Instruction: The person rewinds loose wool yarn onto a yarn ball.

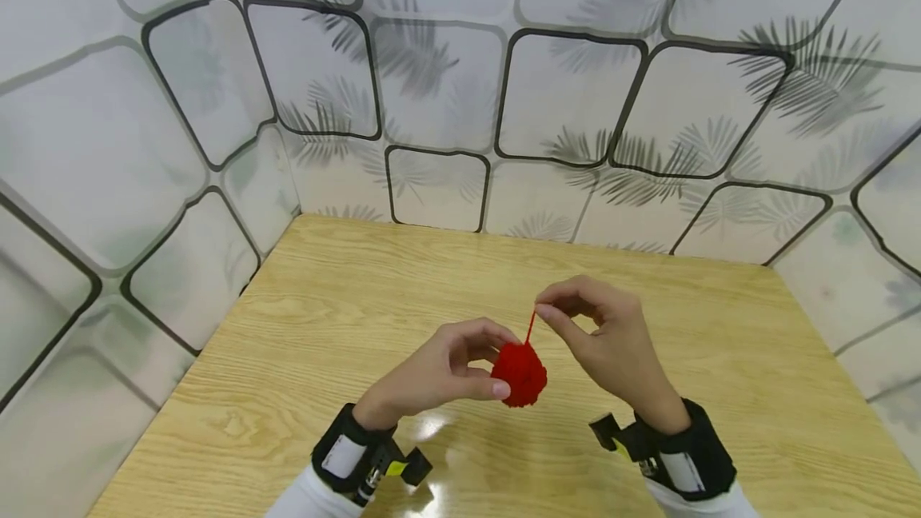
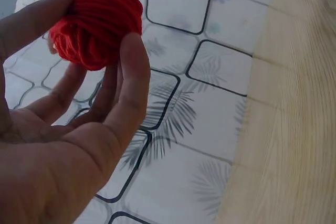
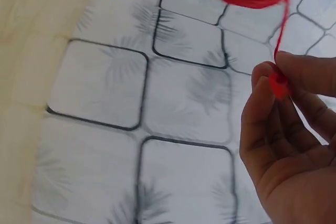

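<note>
A small ball of red yarn (image 1: 523,376) is held above the table by my left hand (image 1: 449,370), its thumb on the near side and fingers behind. In the left wrist view the wound strands of the yarn ball (image 2: 100,24) show between the fingertips. To the right and a little higher, my right hand (image 1: 604,334) pinches the yarn's loose strand (image 1: 531,327) between thumb and fingertips. That strand runs taut from the top of the ball. In the right wrist view a short red end (image 3: 279,85) pokes out at the pinching fingertips (image 3: 262,74).
A light wood table (image 1: 324,286) lies under both hands. White covering with dark outlines and leaf prints (image 1: 439,86) rises behind the table and along its sides. Each wrist carries a black strap with a small camera (image 1: 413,466).
</note>
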`<state>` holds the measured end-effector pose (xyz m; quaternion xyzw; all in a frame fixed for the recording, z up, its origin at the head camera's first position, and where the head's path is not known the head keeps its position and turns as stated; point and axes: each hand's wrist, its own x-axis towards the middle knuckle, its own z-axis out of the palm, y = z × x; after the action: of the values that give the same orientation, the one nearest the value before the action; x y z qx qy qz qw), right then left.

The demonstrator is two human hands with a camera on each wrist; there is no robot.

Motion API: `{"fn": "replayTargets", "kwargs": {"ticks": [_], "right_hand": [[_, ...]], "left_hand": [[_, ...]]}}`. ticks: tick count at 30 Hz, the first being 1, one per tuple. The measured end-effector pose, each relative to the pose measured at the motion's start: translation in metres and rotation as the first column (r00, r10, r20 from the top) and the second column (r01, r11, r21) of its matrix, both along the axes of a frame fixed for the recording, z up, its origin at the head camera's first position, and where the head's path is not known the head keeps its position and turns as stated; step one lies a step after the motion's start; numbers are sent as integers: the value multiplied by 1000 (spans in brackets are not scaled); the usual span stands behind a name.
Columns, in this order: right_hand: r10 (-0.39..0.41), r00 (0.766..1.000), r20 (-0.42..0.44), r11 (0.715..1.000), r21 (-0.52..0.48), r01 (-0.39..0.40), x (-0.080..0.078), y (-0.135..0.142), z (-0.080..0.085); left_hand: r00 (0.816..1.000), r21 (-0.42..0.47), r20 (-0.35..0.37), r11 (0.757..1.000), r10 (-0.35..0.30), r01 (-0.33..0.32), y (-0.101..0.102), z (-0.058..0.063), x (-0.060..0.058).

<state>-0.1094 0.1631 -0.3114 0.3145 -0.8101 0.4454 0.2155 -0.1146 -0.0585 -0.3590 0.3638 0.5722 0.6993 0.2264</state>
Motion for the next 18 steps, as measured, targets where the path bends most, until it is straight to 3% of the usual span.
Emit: {"fn": "replayTargets", "kwargs": {"ticks": [2,5,10,15,18], "right_hand": [[22,995,96,998,-59,-16,-3,-1,-9],[48,978,202,992,-125,-23,-4,-4,-22],[71,956,284,978,-208,-10,1,-11,-37],[59,935,348,959,-279,43,5,-19,-46],[71,905,421,942,-327,79,6,-22,-49]], "left_hand": [[999,66,7,997,-38,37,-1,0,0],[999,135,20,991,-30,27,-1,1,1],[990,190,120,977,73,-95,2,1,0],[962,223,215,951,166,-214,6,-2,-1],[943,225,227,930,241,-292,10,-5,-3]]}}
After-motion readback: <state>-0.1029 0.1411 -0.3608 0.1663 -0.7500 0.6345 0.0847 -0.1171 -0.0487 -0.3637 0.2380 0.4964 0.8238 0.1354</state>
